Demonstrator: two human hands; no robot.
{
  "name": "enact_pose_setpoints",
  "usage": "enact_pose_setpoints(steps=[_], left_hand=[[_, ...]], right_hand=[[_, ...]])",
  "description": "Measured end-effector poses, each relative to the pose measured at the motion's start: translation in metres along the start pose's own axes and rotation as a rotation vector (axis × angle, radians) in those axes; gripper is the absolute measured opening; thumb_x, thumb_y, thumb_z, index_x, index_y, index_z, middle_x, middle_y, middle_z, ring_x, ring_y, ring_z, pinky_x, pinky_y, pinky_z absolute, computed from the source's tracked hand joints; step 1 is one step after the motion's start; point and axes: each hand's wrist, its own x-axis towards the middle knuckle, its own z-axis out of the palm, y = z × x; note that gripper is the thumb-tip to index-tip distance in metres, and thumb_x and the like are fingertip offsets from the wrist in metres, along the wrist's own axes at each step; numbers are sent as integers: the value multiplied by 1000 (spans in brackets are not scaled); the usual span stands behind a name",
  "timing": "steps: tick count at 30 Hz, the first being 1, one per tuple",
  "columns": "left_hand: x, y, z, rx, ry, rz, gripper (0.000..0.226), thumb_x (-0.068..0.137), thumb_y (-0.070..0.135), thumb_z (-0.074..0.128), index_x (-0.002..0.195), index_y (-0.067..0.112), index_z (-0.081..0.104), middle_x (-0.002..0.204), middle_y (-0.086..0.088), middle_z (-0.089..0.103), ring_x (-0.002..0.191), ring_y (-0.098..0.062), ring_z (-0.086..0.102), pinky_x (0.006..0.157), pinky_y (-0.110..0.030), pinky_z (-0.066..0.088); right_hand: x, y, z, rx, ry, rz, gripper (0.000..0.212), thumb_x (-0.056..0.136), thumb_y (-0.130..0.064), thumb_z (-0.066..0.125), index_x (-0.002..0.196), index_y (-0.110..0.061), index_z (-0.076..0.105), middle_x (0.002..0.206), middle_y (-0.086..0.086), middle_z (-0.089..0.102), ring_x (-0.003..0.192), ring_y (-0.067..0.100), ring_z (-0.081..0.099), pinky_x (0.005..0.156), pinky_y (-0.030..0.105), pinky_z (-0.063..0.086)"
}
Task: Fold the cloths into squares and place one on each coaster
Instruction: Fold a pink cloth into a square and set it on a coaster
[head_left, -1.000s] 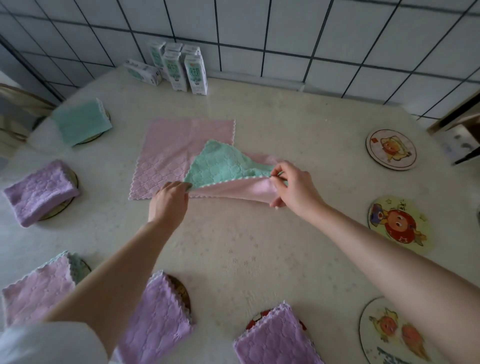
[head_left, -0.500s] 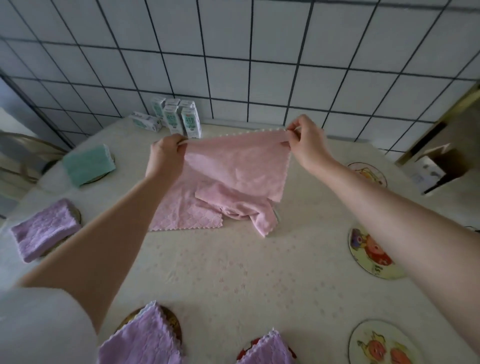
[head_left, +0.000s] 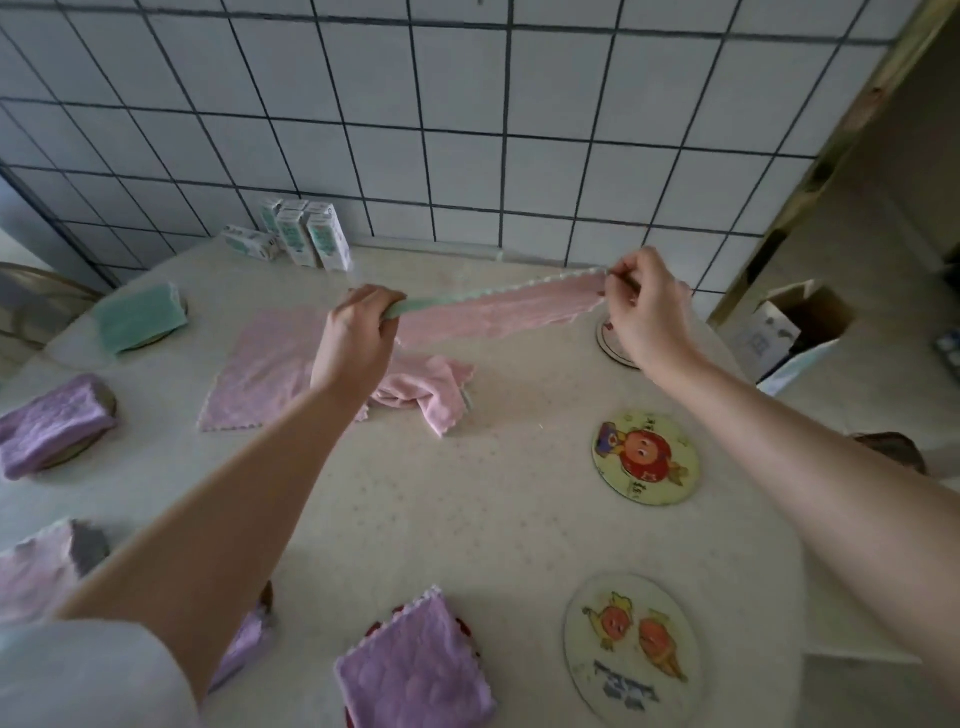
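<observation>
Pink cloth (head_left: 498, 310) stretched left-right — left hand (head_left: 353, 338), right hand (head_left: 647, 312) pinching ends

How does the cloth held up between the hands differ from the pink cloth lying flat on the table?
The held cloth is in the air, stretched between the left hand and right hand; the flat cloth lies spread on the table. The held cloth shows green near the left hand; the flat cloth shows only pink. Both have pink faces and scalloped edges.
</observation>
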Motion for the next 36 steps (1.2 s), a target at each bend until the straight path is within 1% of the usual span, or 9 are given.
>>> enact_pose_setpoints(steps=[5,12,18,21,23,26,29,31,36], left_hand=[[-90,40,39,-8,-121,-70,32,73,-12,63,102,-2,70,103,-16,69,96,-30,64,88,-32,46],[-217,72,67,-65,-304,-183,38,62,-22,64,95,-4,73,97,-16,70,91,-30,66,90,-19,40],[-287,88,66,-50,-458,-274,49,54,-25,65,97,-3,73,100,-15,70,93,-28,67,91,-19,38],[-313,95,65,-69,-485,-296,50,53,-24,67,96,0,74,99,-11,71,92,-22,66,92,-12,37],[-324,98,65,-100,-478,-327,50,54,-24,68,96,2,74,99,-8,71,94,-11,60,92,-2,33],[-328,99,65,-122,-470,-352,49,52,-24,68,93,3,75,97,-7,72,95,-8,57,90,5,30],[-321,95,64,-137,-505,-429,45,57,-20,70,93,7,76,93,-4,73,87,-14,66,86,-2,37],[-309,94,63,-133,-502,-520,39,64,-15,71,95,9,76,89,-3,71,85,-15,63,80,-9,40],[-267,81,75,-226,-464,-792,20,79,2,69,87,20,75,77,4,67,64,-9,57,57,-8,39]], right_hand=[[-77,58,-40,-74,-179,8,15,87,-5,60,100,-12,57,93,-5,65,71,2,62,60,11,52],[-197,122,-64,-149,-418,136,30,82,9,60,104,-10,63,105,4,68,87,8,61,71,-6,35],[-275,149,-80,-143,-588,180,35,80,9,64,107,-13,62,110,-5,65,101,5,61,90,9,43],[-298,156,-87,-152,-608,212,39,77,11,64,104,-17,63,106,-10,63,97,-1,59,85,-3,36],[-307,159,-89,-162,-604,228,40,75,14,64,100,-17,64,102,-13,62,95,-1,59,82,-4,35],[-310,163,-89,-180,-596,216,32,75,5,70,94,-20,65,89,-12,67,74,3,64,69,13,49],[-297,165,-86,-265,-583,196,21,78,-12,73,93,-25,65,80,-9,65,65,1,59,56,23,52],[-281,163,-82,-252,-556,212,17,80,-15,71,94,-24,66,79,-8,63,66,1,57,55,22,51],[-233,156,-62,-114,-471,392,3,86,-19,66,88,-20,65,78,-9,65,70,2,58,55,14,41]])
